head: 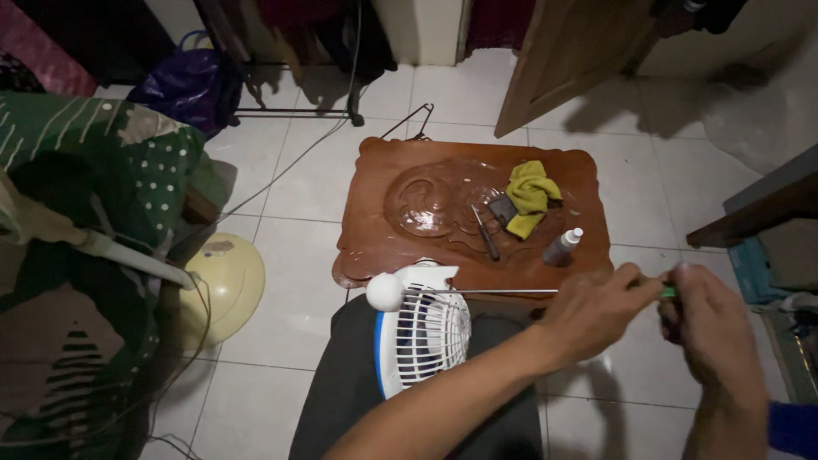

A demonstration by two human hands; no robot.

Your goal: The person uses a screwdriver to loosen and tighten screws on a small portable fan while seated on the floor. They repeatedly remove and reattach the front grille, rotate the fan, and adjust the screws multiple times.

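Note:
My left hand [596, 313] and my right hand [716, 336] meet at the right, both closed around the green handle [669, 292] of a long thin screwdriver. Its metal shaft [486, 292] runs level to the left and ends at a white round knob [385, 291]. That knob sits on a white fan housing with a slotted grille and blue rim [423, 332], which rests on my dark-trousered lap. Whether the tip is inside the knob I cannot tell.
A low wooden table [375, 247] ahead holds a clear fan blade [426, 202], a yellow cloth [528, 194], a second screwdriver [486, 234] and a small bottle [563, 247]. A pale yellow round base [226, 285] and cables lie on the tiled floor at left, with a wire hanger [413, 121] beyond the table.

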